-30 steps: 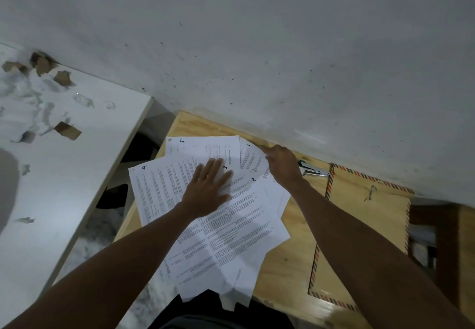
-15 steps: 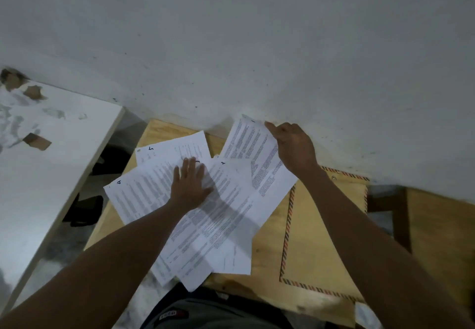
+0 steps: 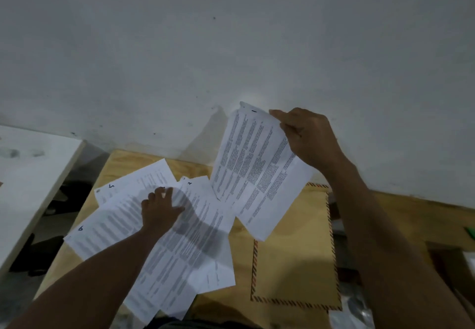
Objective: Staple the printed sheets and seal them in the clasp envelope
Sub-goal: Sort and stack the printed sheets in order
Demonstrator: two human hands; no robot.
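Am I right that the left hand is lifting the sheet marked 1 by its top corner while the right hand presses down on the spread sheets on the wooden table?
Not quite: the hands are swapped. The head view shows the right hand lifting the sheet marked 1 by its top corner, while the left hand presses down on the spread sheets on the wooden table.

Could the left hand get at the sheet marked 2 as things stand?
Probably yes: the left hand lies flat on the fanned sheets, and the sheet marked 2 is right beside it, uncovered at its top, nothing between.
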